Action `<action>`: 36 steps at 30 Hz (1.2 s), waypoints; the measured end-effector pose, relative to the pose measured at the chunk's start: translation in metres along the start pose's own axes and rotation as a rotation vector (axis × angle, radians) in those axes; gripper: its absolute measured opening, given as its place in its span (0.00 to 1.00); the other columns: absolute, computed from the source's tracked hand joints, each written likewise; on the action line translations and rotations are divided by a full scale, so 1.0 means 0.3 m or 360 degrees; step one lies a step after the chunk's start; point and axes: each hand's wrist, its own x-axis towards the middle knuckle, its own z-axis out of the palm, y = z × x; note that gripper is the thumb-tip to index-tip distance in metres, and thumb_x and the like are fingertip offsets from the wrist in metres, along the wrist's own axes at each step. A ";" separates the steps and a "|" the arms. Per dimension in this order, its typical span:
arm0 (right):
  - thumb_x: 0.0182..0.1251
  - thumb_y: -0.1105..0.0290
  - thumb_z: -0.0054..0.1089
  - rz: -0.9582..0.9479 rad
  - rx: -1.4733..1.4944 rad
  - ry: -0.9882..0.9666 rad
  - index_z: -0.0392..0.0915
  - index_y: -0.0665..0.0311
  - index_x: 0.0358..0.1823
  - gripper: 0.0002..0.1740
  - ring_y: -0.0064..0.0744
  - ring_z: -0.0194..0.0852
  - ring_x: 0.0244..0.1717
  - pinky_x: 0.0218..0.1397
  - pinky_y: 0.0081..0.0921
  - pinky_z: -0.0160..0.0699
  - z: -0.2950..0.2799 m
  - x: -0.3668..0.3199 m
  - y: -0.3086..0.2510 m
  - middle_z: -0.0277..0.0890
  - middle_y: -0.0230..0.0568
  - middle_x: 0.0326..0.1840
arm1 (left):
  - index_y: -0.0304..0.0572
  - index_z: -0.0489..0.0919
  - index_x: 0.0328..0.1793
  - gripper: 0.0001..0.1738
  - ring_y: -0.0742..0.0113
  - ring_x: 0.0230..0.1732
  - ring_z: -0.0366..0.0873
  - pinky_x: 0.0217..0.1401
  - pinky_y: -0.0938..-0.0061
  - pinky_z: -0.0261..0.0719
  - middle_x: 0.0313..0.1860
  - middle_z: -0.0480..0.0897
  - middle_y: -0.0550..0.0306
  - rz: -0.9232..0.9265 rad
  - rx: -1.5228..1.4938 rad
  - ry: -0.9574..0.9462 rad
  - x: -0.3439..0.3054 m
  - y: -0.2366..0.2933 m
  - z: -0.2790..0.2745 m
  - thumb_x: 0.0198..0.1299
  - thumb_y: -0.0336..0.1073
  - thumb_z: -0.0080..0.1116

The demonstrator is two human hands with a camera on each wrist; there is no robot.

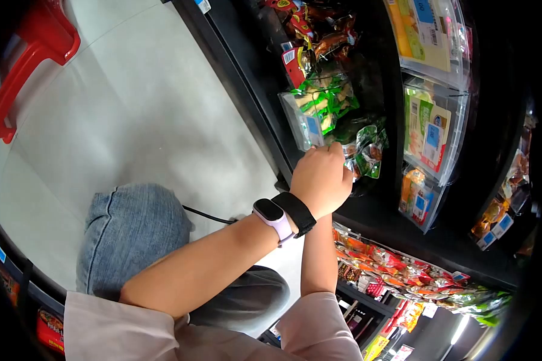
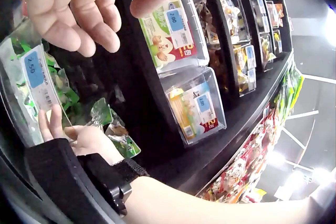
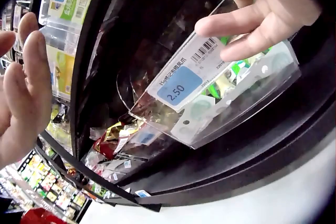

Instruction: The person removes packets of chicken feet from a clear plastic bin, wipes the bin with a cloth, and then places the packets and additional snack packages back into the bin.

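Observation:
My right hand (image 3: 268, 24) holds the front wall of a clear plastic bin (image 3: 247, 108), fingers over the barcode end of a price label (image 3: 181, 85) reading 2.50. Green-and-clear snack packs (image 1: 328, 102) fill this bin. My left hand (image 1: 322, 177), on the wrist with a lilac-banded watch, hangs above with loosely bent fingers and nothing between them. In the head view it covers the right hand, leaving only the right forearm (image 1: 319, 259) visible. Loose snack packs (image 1: 370, 150) lie on the black shelf beside the hands.
Dark-wrapped and red snacks (image 1: 307, 36) sit farther along the shelf. Clear boxes (image 1: 433, 126) with 2.00 labels line the tier behind. Hanging snack packs (image 1: 391, 265) flank the shelf's end. A red plastic basket or stool (image 1: 48, 36) stands on the pale floor (image 1: 144, 102).

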 end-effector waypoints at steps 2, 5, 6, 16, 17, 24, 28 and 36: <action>0.66 0.67 0.39 -0.0010 0.0003 0.0007 0.73 0.72 0.40 0.16 0.33 0.75 0.35 0.40 0.24 0.74 -0.008 0.003 0.006 0.76 0.45 0.35 | 0.33 0.70 0.28 0.05 0.46 0.31 0.75 0.35 0.59 0.72 0.25 0.76 0.43 0.0009 0.0023 -0.0001 0.005 0.001 -0.001 0.47 0.29 0.51; 0.66 0.67 0.39 -0.0029 0.0011 0.0023 0.73 0.72 0.40 0.16 0.33 0.75 0.35 0.39 0.24 0.74 -0.012 0.005 0.015 0.76 0.45 0.35 | 0.33 0.70 0.29 0.05 0.46 0.31 0.75 0.35 0.59 0.72 0.24 0.76 0.44 -0.0028 0.0018 -0.0028 0.004 -0.008 0.008 0.46 0.28 0.51; 0.66 0.67 0.39 -0.0034 0.0019 0.0031 0.73 0.72 0.40 0.16 0.33 0.75 0.35 0.39 0.24 0.74 -0.013 0.005 0.018 0.76 0.45 0.35 | 0.33 0.70 0.29 0.05 0.46 0.31 0.75 0.35 0.59 0.72 0.24 0.76 0.44 0.0000 0.0032 -0.0013 0.004 -0.012 0.008 0.46 0.28 0.51; 0.66 0.67 0.40 -0.0128 0.0053 0.0012 0.73 0.72 0.40 0.15 0.32 0.75 0.34 0.38 0.24 0.74 -0.003 0.023 0.044 0.76 0.44 0.35 | 0.34 0.71 0.31 0.06 0.48 0.29 0.75 0.33 0.62 0.72 0.23 0.76 0.45 -0.0060 -0.0058 -0.0050 0.019 -0.004 -0.010 0.47 0.29 0.51; 0.65 0.67 0.40 -0.0145 0.0063 0.0012 0.73 0.72 0.40 0.15 0.32 0.75 0.34 0.38 0.24 0.74 -0.004 0.024 0.048 0.76 0.44 0.35 | 0.34 0.71 0.31 0.06 0.48 0.29 0.75 0.33 0.62 0.72 0.23 0.76 0.45 -0.0052 -0.0053 -0.0062 0.015 -0.005 -0.011 0.47 0.29 0.51; 0.65 0.69 0.41 -0.0251 -0.0002 0.0228 0.73 0.71 0.39 0.14 0.31 0.74 0.32 0.36 0.23 0.74 0.091 0.002 0.006 0.76 0.44 0.35 | 0.33 0.72 0.34 0.07 0.50 0.32 0.78 0.35 0.65 0.75 0.29 0.78 0.44 -0.0076 -0.0065 -0.0203 0.013 0.000 -0.013 0.50 0.30 0.50; 0.64 0.69 0.43 -0.0426 -0.0133 0.0461 0.74 0.72 0.34 0.12 0.32 0.74 0.30 0.33 0.26 0.75 0.142 -0.032 -0.011 0.76 0.46 0.33 | 0.32 0.72 0.34 0.07 0.51 0.33 0.78 0.36 0.66 0.75 0.30 0.79 0.44 -0.0098 -0.0084 -0.0231 0.016 -0.002 -0.023 0.50 0.30 0.49; 0.64 0.73 0.43 -0.0205 0.0698 0.0177 0.64 0.73 0.35 0.08 0.45 0.76 0.36 0.47 0.37 0.76 0.133 -0.056 -0.095 0.74 0.51 0.30 | 0.33 0.72 0.33 0.06 0.54 0.30 0.79 0.33 0.68 0.75 0.26 0.79 0.46 -0.0068 -0.0095 -0.0216 0.021 -0.008 -0.017 0.50 0.28 0.49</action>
